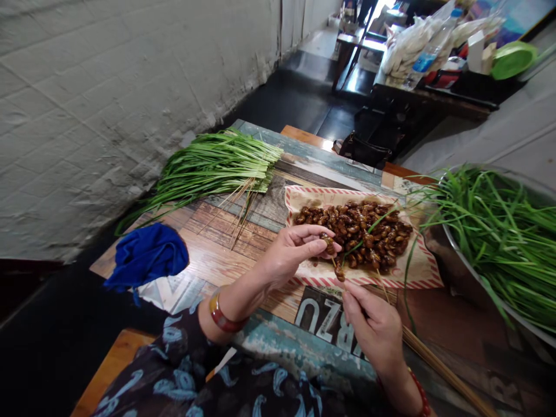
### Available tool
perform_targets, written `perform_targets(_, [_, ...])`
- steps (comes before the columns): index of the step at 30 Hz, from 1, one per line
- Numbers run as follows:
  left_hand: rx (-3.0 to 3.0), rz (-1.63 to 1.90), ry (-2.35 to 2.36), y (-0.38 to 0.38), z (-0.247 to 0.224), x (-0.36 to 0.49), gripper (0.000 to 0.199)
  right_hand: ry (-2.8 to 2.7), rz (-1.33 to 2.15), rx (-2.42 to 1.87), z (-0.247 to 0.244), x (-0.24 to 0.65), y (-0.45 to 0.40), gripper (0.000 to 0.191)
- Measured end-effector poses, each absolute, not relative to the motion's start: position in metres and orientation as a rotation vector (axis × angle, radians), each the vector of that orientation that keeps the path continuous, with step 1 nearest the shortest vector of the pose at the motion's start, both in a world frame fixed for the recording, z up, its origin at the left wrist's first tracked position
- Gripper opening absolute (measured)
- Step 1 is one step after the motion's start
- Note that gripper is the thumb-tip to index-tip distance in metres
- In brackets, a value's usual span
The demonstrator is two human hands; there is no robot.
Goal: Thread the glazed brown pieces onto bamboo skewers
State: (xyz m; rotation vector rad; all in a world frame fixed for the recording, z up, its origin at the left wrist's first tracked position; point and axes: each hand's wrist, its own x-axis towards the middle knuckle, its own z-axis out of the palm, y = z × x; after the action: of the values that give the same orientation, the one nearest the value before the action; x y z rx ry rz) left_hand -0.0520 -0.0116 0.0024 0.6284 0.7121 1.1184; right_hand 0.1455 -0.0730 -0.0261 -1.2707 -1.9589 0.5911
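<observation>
My left hand point(295, 250) pinches a brown pupa point(329, 245) between thumb and fingertips, at the tip of a thin wooden skewer. Another brown pupa point(339, 271) is on the skewer just below it. My right hand point(374, 324) has its thumb and fingers closed on the skewer, right under that second pupa. Behind both hands, a heap of glossy brown pupae point(360, 226) lies on a paper sheet point(423, 267) with a red-striped edge. A green blade point(382, 220) rests across the heap.
Bundled green chives point(217, 162) lie at the table's back left, with loose skewers point(240, 223) beside them. A blue cloth point(150, 255) sits at the left edge. On the right stand a metal bowl point(460, 252) full of greens and, nearer, a skewer bundle point(447, 370).
</observation>
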Motion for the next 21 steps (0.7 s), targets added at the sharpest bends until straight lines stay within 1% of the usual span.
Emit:
perform_targets(10, [0.652,1.103,0.683,-0.0138,0.0000,-0.0528,0.026,-1.991,0.517,-1.220,-0.0251,0.1480,-0.0678,0.021])
perform_targets(21, [0.643,1.118,0.698,-0.0137,0.0012,-0.0513,0.027,-1.977,0.607,-1.319,-0.0180,0.1387,-0.0717,0.025])
